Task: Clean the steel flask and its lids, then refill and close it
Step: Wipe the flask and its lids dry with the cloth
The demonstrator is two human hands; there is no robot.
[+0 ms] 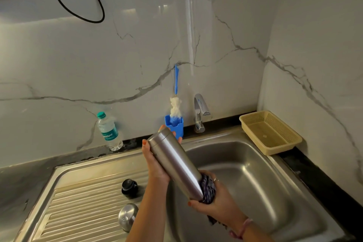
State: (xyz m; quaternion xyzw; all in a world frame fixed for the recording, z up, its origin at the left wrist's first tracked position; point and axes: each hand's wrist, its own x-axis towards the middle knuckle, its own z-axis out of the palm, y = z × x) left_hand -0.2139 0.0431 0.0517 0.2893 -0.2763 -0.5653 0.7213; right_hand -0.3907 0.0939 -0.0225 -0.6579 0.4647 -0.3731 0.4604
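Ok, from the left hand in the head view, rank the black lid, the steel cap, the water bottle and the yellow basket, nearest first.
From the left hand gripping the flask:
1. Black lid, on the drainboard, just below-left of the hand.
2. Steel cap, on the drainboard, nearer the camera.
3. Water bottle, back left by the wall; too close to the cap to call.
4. Yellow basket, far right, across the sink.

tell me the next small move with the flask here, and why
Probably slide the cloth up the flask toward the left hand. The right hand grips the cloth only around the flask's near end, the rest of the body looks unwiped, and both lids, black and steel, sit on the drainboard.
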